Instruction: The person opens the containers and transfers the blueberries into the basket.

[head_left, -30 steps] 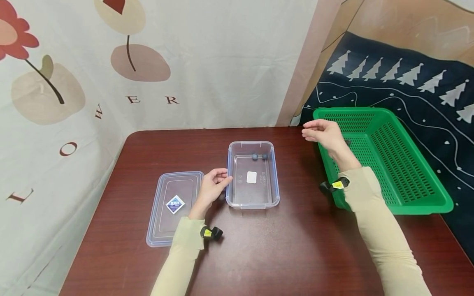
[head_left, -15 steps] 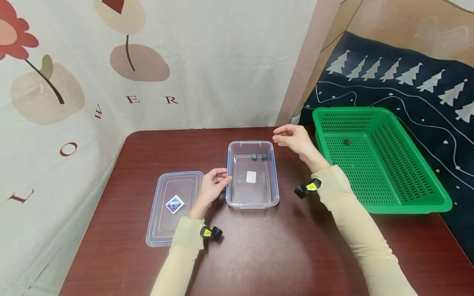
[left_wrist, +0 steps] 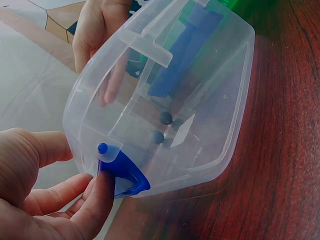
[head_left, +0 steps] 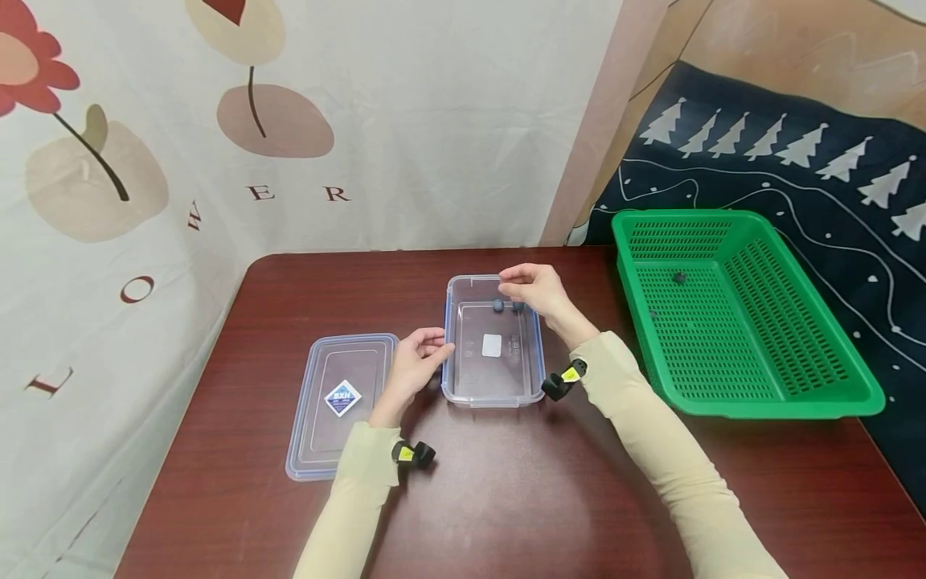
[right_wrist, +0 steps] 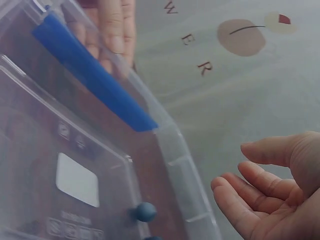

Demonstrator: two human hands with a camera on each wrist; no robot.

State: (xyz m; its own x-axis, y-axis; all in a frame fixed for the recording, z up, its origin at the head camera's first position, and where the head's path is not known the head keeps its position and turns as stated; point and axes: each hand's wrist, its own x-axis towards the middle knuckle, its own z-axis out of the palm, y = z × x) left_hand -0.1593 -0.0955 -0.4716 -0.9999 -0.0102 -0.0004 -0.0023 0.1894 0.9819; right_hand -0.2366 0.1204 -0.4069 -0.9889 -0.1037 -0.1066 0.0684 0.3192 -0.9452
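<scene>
My left hand [head_left: 415, 366] holds the clear plastic box [head_left: 492, 394] at its left side, with fingertips on the blue latch [left_wrist: 125, 175]. Two small dark blue balls, resembling blueberries, lie inside the box; one ball [right_wrist: 146, 212] shows plainly in the right wrist view. My right hand [head_left: 538, 293] hovers over the box's far right corner. In the right wrist view its fingers [right_wrist: 235, 200] are loosely bent, thumb apart, and nothing shows between them.
Left of the box lies its blue-rimmed lid [head_left: 318, 438], partly behind my left hand. A green slotted basket [head_left: 803, 406] stands at the right with a dark ball [head_left: 679, 277] and another by its left wall. A curtain [head_left: 434, 161] borders the table's far edge.
My right hand has moved left from the green basket's rim to above the box. My left hand, the box and the lid have stayed where they were.
</scene>
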